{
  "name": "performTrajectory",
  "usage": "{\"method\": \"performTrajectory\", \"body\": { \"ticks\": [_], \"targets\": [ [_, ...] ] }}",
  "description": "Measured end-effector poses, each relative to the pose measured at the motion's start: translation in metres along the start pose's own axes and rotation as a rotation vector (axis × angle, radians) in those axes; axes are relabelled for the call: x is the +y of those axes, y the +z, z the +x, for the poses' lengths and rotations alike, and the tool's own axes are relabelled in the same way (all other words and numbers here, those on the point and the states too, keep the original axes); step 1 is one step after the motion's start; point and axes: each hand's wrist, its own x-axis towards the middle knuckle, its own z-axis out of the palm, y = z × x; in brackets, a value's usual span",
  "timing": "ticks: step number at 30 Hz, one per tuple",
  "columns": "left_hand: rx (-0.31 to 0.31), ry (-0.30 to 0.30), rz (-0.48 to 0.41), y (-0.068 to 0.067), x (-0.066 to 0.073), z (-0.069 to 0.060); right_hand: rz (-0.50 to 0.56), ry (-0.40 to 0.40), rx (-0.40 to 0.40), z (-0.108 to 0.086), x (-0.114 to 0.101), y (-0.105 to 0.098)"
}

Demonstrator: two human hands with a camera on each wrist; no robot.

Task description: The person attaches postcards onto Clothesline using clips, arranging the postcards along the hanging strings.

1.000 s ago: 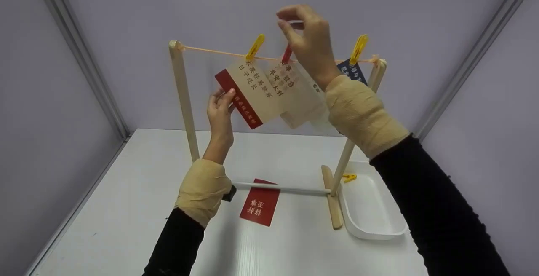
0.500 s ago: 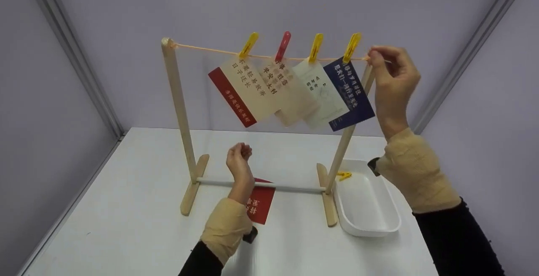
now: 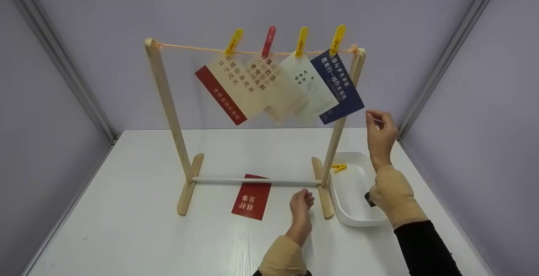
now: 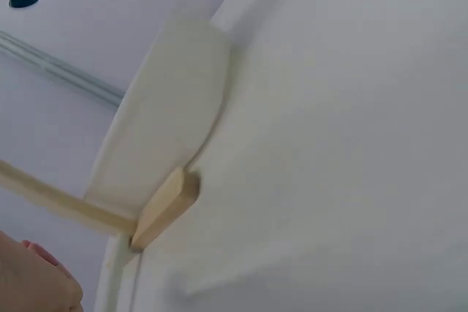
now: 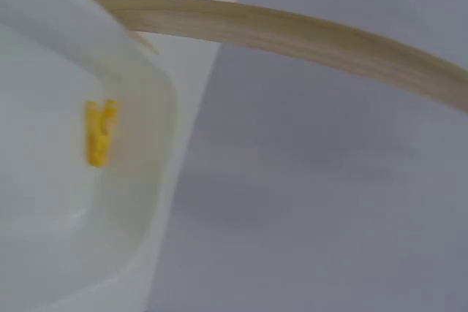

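In the head view my right hand (image 3: pixel 381 137) is in the air above the white tray (image 3: pixel 343 217), fingers loosely curled, holding nothing. Nearest to it hangs a dark blue card (image 3: pixel 339 86). My left hand (image 3: pixel 301 210), loosely curled and holding nothing, is low over the table beside a red card (image 3: pixel 252 200). Only its edge shows in the left wrist view. A pale green card (image 3: pixel 311 86), a beige card (image 3: pixel 273 84) and a cream card with a red band (image 3: pixel 233 82) also hang tilted. Yellow clothespins (image 3: pixel 301 42) and a red clothespin (image 3: pixel 268 42) grip the cards on the string.
An orange string (image 3: pixel 185 47) spans a wooden stand (image 3: pixel 166 95) with a low crossbar (image 3: pixel 290 182). One yellow clothespin (image 5: pixel 100 133) lies inside the tray, beside the stand's right foot (image 3: pixel 324 200). Grey walls surround the white table (image 3: pixel 126 217).
My left hand has left the cream card and moved down and right. My right hand went from above the red clothespin to the string's right end, then down over the tray.
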Motion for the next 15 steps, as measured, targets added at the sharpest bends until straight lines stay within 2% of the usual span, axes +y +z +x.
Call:
{"method": "performTrajectory", "body": {
  "ticks": [2,4,7,9,12,15],
  "targets": [
    [-0.011,-0.002,0.092,0.010,-0.015,-0.006,-0.079,0.009,-0.072,-0.012,0.027,0.004],
    [-0.036,0.019,0.206,0.019,-0.029,-0.013,-0.161,0.018,-0.182,-0.024,0.052,0.007],
    [-0.079,0.075,0.351,0.029,-0.047,-0.023,-0.306,0.069,-0.412,-0.039,0.081,0.008],
    [-0.110,0.090,0.412,0.034,-0.056,-0.029,-0.406,0.109,-0.587,-0.045,0.094,0.008],
    [-0.143,0.079,0.444,0.040,-0.065,-0.035,-0.537,0.119,-0.831,-0.051,0.106,0.007],
    [-0.161,0.062,0.443,0.042,-0.071,-0.038,-0.610,0.026,-0.992,-0.056,0.115,0.010]
  ]
}}
